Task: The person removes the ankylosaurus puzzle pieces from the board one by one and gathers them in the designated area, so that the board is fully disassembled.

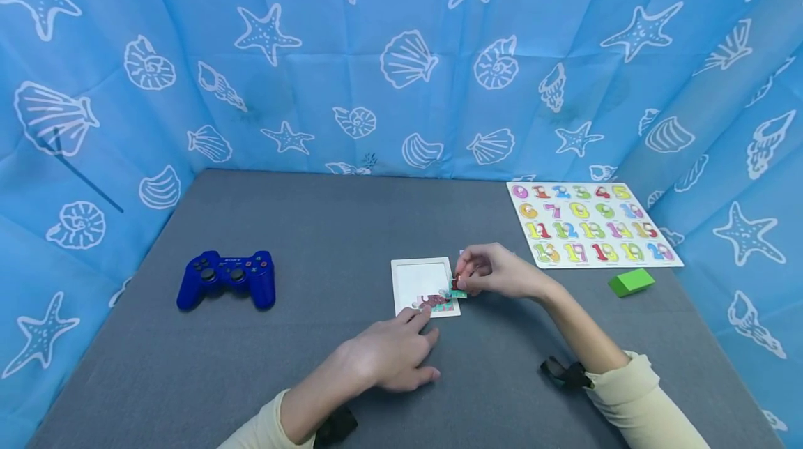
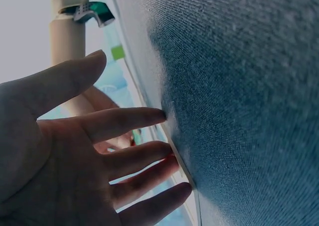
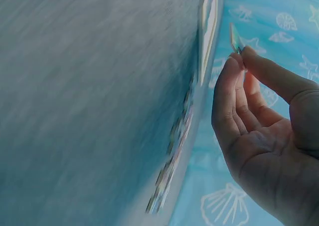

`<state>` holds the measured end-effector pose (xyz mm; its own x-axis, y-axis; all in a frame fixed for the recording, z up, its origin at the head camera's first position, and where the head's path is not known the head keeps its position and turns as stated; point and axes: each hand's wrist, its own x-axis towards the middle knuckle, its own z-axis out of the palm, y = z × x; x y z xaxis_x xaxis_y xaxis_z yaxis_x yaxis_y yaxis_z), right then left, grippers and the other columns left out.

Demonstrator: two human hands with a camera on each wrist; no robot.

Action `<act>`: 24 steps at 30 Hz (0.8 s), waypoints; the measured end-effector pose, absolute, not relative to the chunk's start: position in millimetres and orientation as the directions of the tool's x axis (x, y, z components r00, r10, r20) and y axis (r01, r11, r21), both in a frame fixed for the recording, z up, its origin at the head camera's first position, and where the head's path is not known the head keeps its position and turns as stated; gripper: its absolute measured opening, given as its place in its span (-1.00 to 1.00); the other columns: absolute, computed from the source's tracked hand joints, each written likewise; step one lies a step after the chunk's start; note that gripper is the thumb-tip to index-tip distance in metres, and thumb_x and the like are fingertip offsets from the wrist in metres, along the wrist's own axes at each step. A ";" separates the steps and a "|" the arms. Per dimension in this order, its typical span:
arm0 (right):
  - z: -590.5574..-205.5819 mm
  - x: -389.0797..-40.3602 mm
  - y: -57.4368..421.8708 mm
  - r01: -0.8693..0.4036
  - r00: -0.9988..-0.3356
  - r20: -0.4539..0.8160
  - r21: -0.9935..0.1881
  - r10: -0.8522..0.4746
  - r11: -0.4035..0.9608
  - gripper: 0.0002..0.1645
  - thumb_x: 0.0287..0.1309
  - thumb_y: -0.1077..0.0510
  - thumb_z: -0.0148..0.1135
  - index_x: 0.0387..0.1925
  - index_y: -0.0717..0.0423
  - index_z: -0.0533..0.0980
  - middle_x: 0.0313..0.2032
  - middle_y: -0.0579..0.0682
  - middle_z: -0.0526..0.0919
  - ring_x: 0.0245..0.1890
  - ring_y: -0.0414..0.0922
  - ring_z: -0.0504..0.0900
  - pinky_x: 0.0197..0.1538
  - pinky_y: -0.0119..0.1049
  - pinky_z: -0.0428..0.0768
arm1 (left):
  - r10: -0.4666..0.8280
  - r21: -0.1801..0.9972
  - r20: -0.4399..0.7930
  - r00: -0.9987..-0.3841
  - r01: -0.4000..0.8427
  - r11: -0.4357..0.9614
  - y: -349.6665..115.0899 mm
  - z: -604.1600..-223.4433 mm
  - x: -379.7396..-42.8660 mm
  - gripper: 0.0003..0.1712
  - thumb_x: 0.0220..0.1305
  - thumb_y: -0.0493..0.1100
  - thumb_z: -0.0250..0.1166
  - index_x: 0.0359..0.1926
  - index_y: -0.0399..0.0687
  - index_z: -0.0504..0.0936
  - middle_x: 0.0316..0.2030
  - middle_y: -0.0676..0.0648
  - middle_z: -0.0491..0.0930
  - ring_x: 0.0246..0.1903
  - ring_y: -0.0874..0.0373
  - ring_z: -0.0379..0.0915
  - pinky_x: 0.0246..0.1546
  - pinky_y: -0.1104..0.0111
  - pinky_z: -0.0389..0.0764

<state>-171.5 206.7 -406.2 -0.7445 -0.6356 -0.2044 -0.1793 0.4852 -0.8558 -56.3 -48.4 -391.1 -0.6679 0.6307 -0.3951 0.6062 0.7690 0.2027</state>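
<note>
A small white jigsaw tray (image 1: 404, 273) lies mid-table, with a few joined brown and teal pieces (image 1: 439, 303) along its lower side. My left hand (image 1: 392, 355) touches the tray's near edge with its fingertips; the fingers are fairly straight and spread in the left wrist view. Between thumb and fingertips, my right hand (image 1: 502, 271) pinches a puzzle piece (image 1: 460, 290) at the tray's right edge. The right wrist view shows this piece (image 3: 235, 39) held up on its edge. More loose pieces (image 3: 172, 156) lie on the table beside the tray, mostly hidden by the right hand in the head view.
A number board (image 1: 592, 226) lies at the back right, with a green block (image 1: 631, 282) in front of it. On the left rests a blue game controller (image 1: 227, 279). A blue shell-print curtain (image 1: 357, 86) surrounds the grey table (image 1: 301, 219) at the back and sides.
</note>
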 end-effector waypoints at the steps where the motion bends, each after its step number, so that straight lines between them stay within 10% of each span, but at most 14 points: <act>1: -407.0 -171.4 210.0 -0.175 -0.748 -0.211 -0.852 -0.629 0.494 -0.82 0.41 0.30 0.39 -0.04 0.30 0.61 -0.23 0.15 0.74 -0.32 -0.22 0.72 -0.17 -0.21 0.81 | 0.629 0.205 -0.397 -0.669 0.603 0.771 -48.3 -390.9 -56.5 -0.23 0.58 0.36 0.18 0.61 0.13 0.43 0.74 -0.05 0.13 0.70 0.05 0.11 0.47 0.09 0.59; 24: -416.0 -162.6 230.1 -0.218 -0.777 -0.218 -0.787 -0.591 0.577 -0.80 0.27 0.29 0.52 -0.16 0.33 0.68 -0.34 0.09 0.76 -0.41 -0.22 0.72 -0.32 -0.29 0.77 | 0.623 0.235 -0.407 -0.668 0.583 0.778 -47.5 -391.2 -58.1 -0.23 0.58 0.34 0.20 0.62 0.14 0.42 0.75 -0.03 0.10 0.70 0.04 0.10 0.47 0.03 0.59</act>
